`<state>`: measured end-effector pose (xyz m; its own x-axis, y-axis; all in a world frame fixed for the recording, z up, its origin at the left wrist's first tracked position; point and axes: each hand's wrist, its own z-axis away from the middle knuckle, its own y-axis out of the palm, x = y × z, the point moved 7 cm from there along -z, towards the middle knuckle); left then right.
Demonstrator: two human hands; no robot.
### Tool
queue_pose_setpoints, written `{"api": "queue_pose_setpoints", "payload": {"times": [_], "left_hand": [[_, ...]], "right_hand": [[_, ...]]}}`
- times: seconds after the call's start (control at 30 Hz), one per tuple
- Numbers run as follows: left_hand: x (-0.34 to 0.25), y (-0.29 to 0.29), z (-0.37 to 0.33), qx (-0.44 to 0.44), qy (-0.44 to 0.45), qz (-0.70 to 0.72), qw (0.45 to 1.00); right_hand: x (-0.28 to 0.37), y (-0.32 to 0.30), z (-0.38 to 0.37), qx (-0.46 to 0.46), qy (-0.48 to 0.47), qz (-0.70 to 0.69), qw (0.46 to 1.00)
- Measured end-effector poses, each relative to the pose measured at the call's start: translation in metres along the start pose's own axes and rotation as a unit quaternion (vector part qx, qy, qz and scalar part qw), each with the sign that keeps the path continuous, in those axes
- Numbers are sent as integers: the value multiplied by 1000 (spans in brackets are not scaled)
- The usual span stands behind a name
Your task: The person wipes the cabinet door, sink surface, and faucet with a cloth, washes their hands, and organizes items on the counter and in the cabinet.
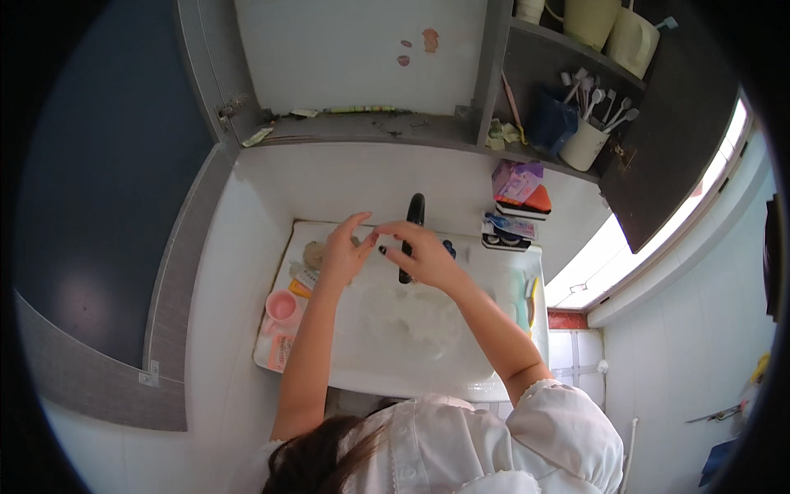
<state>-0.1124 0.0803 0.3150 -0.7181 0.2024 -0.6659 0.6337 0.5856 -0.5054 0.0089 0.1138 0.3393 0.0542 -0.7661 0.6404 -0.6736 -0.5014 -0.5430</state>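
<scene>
Both my hands are raised over the back of the white washbasin (387,346), close together. My left hand (346,253) has its fingers stretched up and its thumb apart, with nothing seen in it. My right hand (424,257) curves in from the other side, thumb and fingers apart, its fingertips at or near the left thumb; whether they touch I cannot tell. A small dark spot shows at the right thumb's tip. Partly behind the right hand stands a black faucet (416,210). Whitish patches that look like suds or water lie in the bowl.
A pink cup (282,305) and an orange packet (281,352) sit on the basin's left rim. Stacked boxes (522,198) and a toothbrush (532,300) are at the right. Above hang an open cabinet shelf (370,128) and a mug of brushes (583,146), with a cabinet door (671,156) swung out.
</scene>
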Motion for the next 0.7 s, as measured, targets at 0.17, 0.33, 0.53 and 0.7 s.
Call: {"api": "queue_pose_setpoints", "payload": {"times": [0.17, 0.33, 0.53, 0.7], "left_hand": [[36, 23, 8, 14, -47, 76, 996], [80, 55, 33, 32, -59, 151, 986], [151, 138, 121, 123, -190, 97, 969], [212, 200, 213, 200, -273, -28, 941]], "right_hand": [[-37, -14, 35, -116, 96, -75, 986], [-92, -7, 83, -192, 173, -83, 963], [-226, 71, 185, -8, 401, 133, 906], [-304, 133, 311, -76, 581, 118, 801]]}}
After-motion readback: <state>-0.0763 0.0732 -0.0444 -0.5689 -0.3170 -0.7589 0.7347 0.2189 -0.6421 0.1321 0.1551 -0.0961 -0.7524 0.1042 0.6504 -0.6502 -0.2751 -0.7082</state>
